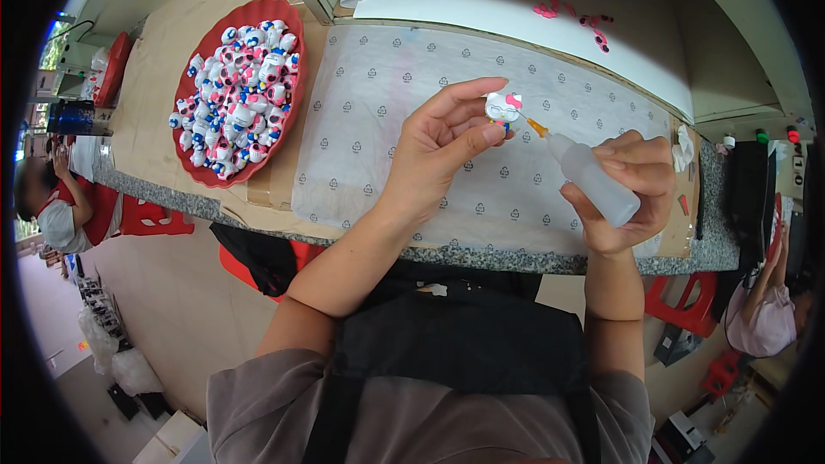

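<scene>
Between the thumb and fingers of my left hand is a small white figurine with a pink bow and a blue lower part. My right hand is wrapped round a translucent white squeeze bottle. The bottle tilts up to the left, and its orange needle tip points at the figurine, very close to its side. Whether the tip touches it I cannot tell. Both hands are above a white printed sheet on the bench.
Left of the sheet, a red scalloped tray is heaped with similar figurines. A shelf at the back holds more figurines and several small pink pieces. Crumpled tissue lies at the right. Other people sit at far left and far right.
</scene>
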`<action>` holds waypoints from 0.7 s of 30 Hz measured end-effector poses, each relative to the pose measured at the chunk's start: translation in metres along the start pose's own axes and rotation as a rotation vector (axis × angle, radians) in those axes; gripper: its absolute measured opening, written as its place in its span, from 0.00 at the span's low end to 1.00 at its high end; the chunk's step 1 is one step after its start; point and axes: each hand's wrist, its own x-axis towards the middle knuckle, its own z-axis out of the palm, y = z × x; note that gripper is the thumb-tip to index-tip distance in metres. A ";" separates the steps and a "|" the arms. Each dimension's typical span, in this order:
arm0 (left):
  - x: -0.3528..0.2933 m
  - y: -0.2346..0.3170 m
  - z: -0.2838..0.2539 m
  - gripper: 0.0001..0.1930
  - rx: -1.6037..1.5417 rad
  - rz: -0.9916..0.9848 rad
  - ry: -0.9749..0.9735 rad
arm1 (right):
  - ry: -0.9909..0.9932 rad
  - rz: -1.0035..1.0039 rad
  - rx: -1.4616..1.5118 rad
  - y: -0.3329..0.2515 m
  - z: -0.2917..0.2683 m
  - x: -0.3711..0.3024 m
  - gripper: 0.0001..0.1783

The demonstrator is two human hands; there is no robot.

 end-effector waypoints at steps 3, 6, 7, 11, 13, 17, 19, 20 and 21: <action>0.000 0.000 0.001 0.19 0.003 -0.015 -0.009 | -0.004 -0.003 -0.018 -0.001 -0.001 0.001 0.26; 0.000 0.000 0.000 0.19 0.009 -0.021 -0.012 | -0.019 0.062 -0.043 -0.004 0.000 -0.003 0.21; 0.000 0.000 0.000 0.19 0.009 -0.019 -0.016 | -0.019 0.062 -0.043 -0.004 -0.001 -0.003 0.21; 0.000 0.001 0.002 0.20 0.009 -0.036 -0.010 | -0.033 0.046 -0.043 -0.004 -0.002 -0.003 0.21; 0.000 0.000 0.003 0.20 0.029 -0.019 0.000 | -0.033 0.046 -0.042 -0.004 -0.001 -0.003 0.22; -0.001 -0.002 0.000 0.19 0.096 0.010 -0.017 | -0.028 0.061 -0.048 -0.005 -0.001 -0.003 0.22; -0.002 -0.002 0.002 0.19 0.100 0.012 -0.014 | -0.027 0.063 -0.052 -0.005 0.000 -0.003 0.22; -0.002 -0.002 0.002 0.19 0.105 0.015 -0.012 | -0.028 0.065 -0.047 -0.005 0.001 -0.003 0.22; -0.002 -0.002 0.001 0.19 0.105 0.014 -0.010 | -0.029 0.067 -0.042 -0.005 0.001 -0.004 0.22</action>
